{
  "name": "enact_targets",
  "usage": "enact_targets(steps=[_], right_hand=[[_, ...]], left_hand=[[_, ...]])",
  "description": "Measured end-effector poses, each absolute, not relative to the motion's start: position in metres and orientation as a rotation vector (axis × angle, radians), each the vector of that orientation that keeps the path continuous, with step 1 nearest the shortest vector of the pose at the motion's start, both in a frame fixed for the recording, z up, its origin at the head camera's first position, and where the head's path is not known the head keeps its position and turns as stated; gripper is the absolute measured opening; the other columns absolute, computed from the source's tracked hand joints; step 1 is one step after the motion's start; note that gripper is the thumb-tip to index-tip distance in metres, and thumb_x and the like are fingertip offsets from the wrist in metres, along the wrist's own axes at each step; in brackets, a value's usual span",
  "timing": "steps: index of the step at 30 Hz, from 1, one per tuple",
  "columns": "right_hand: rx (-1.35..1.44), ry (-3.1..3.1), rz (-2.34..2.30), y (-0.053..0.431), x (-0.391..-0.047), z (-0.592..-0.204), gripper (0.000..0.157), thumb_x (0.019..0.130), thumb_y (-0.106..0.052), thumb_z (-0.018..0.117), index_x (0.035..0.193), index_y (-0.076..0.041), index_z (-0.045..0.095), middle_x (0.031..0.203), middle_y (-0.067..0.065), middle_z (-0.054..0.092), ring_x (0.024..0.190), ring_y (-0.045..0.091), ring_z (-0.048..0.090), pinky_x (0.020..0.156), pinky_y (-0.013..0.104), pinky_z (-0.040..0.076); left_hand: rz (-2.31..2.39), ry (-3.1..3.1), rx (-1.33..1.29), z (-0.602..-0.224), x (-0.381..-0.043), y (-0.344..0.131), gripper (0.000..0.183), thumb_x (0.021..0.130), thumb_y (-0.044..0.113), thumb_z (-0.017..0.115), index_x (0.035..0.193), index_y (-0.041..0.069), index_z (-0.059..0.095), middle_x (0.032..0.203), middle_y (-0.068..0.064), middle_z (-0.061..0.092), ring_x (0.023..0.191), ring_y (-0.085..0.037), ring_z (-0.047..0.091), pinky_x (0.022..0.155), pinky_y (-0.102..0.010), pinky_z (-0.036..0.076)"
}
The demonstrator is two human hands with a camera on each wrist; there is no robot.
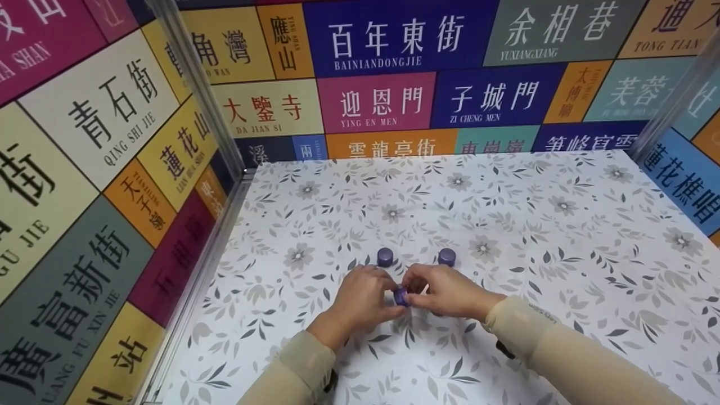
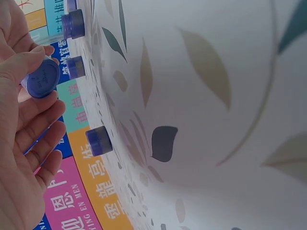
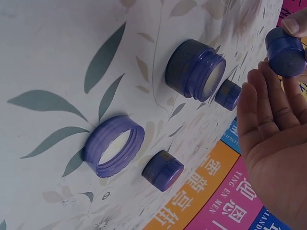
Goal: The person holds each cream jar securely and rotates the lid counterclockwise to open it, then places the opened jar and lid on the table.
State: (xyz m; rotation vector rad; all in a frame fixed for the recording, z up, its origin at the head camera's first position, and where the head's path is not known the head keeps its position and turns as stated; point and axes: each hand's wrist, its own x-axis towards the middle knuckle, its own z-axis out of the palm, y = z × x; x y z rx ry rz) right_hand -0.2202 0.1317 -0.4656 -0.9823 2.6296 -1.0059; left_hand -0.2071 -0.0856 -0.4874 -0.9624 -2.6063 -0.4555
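Out over the table, my left hand (image 1: 363, 298) and right hand (image 1: 447, 289) meet around a small purple cream jar (image 1: 400, 296). The left thumb and fingers pinch one end, and its round base faces the left wrist view. At the other end the right thumb and forefinger grip it; the remaining right fingers stretch out straight in the right wrist view. Below, an uncapped purple jar (image 3: 195, 72) shows its threaded neck and pale inside. Near it rests a purple lid (image 3: 114, 146), its hollow side showing. Both are hidden by my hands in the head view.
Two more capped purple jars, a left one (image 1: 385, 257) and a right one (image 1: 447, 257), stand just beyond my hands. A leaf-and-flower cloth (image 1: 506, 225) covers the table. Clear panels border it, with colourful sign-covered walls (image 1: 377, 101) behind and at the sides.
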Motion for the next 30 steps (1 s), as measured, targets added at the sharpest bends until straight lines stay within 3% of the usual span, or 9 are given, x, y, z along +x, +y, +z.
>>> enact_targets(steps=[7,12,22,30], right_hand=[[-0.948,2.704,-0.951,0.1322,-0.2202,-0.4659,0.014,0.095,-0.038,0.066,0.102,-0.026,0.066,0.087,-0.018,0.066,0.079,0.004,0.063,0.075,0.032,0.051],[-0.905,2.775,-0.875,0.1319,-0.2197,-0.4669,0.016,0.096,-0.044,0.064,0.099,-0.028,0.066,0.080,-0.020,0.063,0.073,0.003,0.060,0.071,0.033,0.050],[-0.954,2.714,-0.917,0.1299,-0.2200,-0.4647,0.013,0.093,-0.034,0.070,0.100,-0.023,0.066,0.081,-0.015,0.068,0.072,0.002,0.063,0.071,0.031,0.052],[-0.952,2.650,-0.983,0.1299,-0.2198,-0.4638,0.025,0.088,-0.030,0.075,0.107,-0.016,0.065,0.085,-0.014,0.069,0.078,0.006,0.066,0.074,0.030,0.053]], left_hand=[[-0.445,-2.603,-0.957,-0.4879,-0.2074,-0.0851,0.036,0.074,0.053,0.080,0.087,0.019,0.080,0.085,0.009,0.070,0.083,-0.014,0.063,0.081,-0.035,0.048],[-0.467,-2.613,-0.966,-0.4865,-0.2071,-0.0843,0.035,0.074,0.052,0.081,0.087,0.019,0.080,0.085,0.008,0.071,0.083,-0.014,0.063,0.081,-0.036,0.048],[-0.438,-2.626,-0.948,-0.4866,-0.2077,-0.0860,0.036,0.072,0.054,0.082,0.088,0.021,0.080,0.085,0.010,0.070,0.082,-0.015,0.062,0.077,-0.036,0.048],[-0.443,-2.624,-0.953,-0.4886,-0.2079,-0.0875,0.032,0.074,0.051,0.080,0.083,0.020,0.080,0.082,0.009,0.070,0.079,-0.014,0.060,0.074,-0.035,0.047]])
